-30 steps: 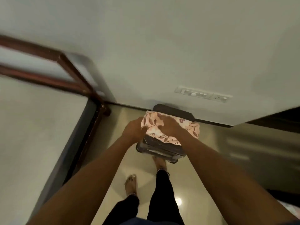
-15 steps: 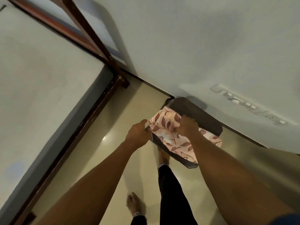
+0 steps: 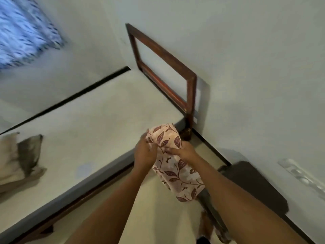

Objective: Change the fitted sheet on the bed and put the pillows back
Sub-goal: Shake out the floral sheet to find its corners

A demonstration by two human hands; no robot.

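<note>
Lifted off the dark stool (image 3: 255,187) now, one folded sheet (image 3: 175,175) is hanging in the air in the middle of the frame, between the stool and the one bed (image 3: 105,120). Two hands are holding it: the left hand (image 3: 145,153) is curling round its top left edge, and the right hand (image 3: 183,153) is pinching the cloth with bent fingers. The sheet is showing pale pink with dark red leaves and thin stems. The bed is lying bare. Two or more pillows (image 3: 15,161) are sitting in a heap at the left edge; I cannot count them for sure.
</note>
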